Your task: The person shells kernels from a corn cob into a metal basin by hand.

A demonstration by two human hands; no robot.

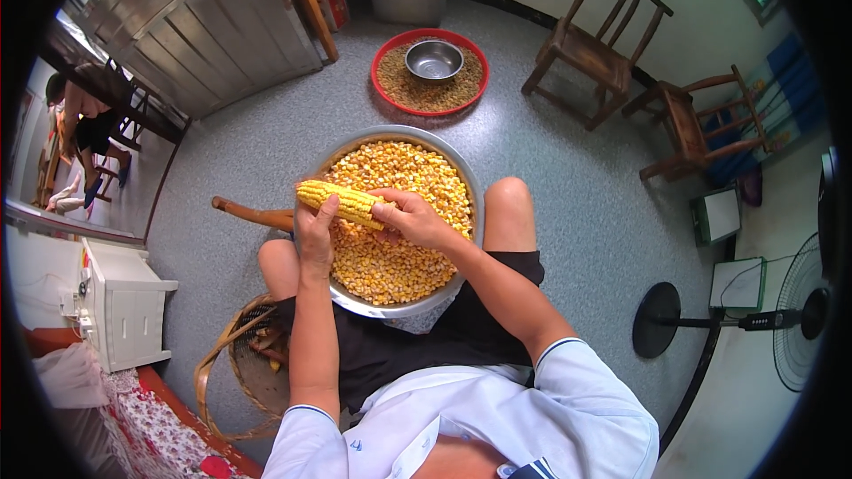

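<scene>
My left hand [315, 233] grips an ear of corn [336, 201] near its left end, thumb laid along the near side. On the ear's right end, my right hand [413, 218] is closed, with the thumb pressed on the kernels. The ear is held tilted over a wide metal basin [474, 193], and its visible rows are mostly full of yellow kernels. Loose corn kernels [399, 273] fill much of the basin, which sits between my knees. The underside of the ear is hidden.
A wicker basket [243, 359] with corn cobs stands by my left leg; a wooden handle [253, 213] juts out beyond the knee. Ahead lies a red tray [375, 73] of grain holding a steel bowl [434, 61]. Wooden chairs [589, 56] and a fan [799, 316] stand right. A person [93, 106] is beyond the doorway.
</scene>
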